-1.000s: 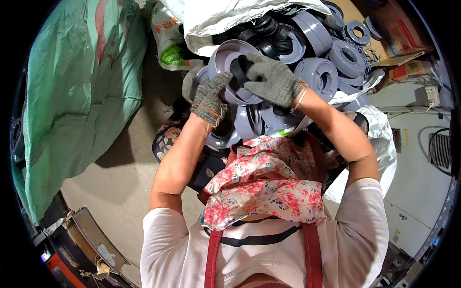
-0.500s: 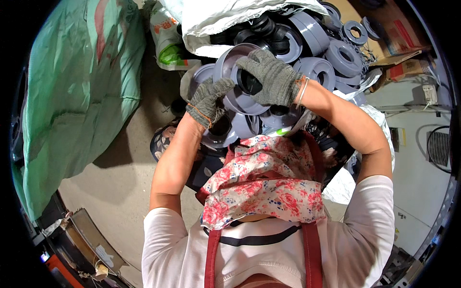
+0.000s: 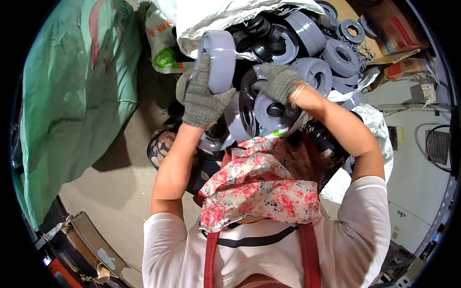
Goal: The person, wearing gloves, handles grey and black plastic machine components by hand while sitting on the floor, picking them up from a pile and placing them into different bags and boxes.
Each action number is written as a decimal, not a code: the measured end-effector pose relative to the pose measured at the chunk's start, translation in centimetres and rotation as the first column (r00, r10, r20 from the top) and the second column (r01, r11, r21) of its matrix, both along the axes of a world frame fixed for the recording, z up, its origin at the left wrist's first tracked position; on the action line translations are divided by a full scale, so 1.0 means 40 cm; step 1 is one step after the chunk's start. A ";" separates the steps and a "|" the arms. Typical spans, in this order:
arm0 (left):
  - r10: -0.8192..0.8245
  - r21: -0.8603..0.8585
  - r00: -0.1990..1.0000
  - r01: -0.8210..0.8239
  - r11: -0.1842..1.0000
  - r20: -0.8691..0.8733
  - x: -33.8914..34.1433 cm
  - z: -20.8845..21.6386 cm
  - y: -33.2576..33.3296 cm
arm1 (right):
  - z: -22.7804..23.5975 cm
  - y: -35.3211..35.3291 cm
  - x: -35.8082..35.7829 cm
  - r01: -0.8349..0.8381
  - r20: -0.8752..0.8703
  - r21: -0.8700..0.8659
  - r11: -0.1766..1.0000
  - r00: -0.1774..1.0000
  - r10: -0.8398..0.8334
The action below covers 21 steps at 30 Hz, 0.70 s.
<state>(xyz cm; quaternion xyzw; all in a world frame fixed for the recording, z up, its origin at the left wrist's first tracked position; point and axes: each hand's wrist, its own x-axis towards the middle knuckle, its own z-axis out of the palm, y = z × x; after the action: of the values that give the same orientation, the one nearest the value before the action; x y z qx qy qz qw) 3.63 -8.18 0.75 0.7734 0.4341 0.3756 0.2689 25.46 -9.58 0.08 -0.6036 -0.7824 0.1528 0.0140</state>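
Note:
My left hand [image 3: 205,98], in a grey knitted glove, grips a grey plastic ring-shaped fitting [image 3: 222,60] held on edge above the pile. My gloved right hand [image 3: 280,84] is closed at the right side of a dark, shiny ring [image 3: 248,82], its fingertips partly hidden. Below the hands, over my lap, lie more grey fittings: one [image 3: 240,117] stands tilted, and another [image 3: 271,113] shows a dark centre hole. Several black rubber rings [image 3: 261,36] are heaped behind the hands.
A white woven sack [image 3: 201,21] lies open behind the pile. More grey fittings [image 3: 341,57] and a cardboard box [image 3: 396,33] are at the far right. A large green sack [image 3: 79,96] stands at the left. A pale cabinet [image 3: 418,187] stands on the right.
My left hand has lifted the grey fitting up and to the left, turning it on edge. My right hand has come off that fitting and lowered slightly toward the pile.

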 end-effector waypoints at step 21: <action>0.649 -0.685 0.446 0.711 0.162 0.617 0.118 -0.122 0.049 | 0.071 -0.107 -0.038 -0.124 -0.135 0.546 0.829 0.963 0.233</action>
<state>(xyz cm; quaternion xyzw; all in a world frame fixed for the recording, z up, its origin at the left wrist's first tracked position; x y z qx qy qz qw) 8.35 -6.21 -4.12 0.0679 0.3196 0.3255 0.8873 23.94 -13.87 2.93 -0.4816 -0.8419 -0.0108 0.2433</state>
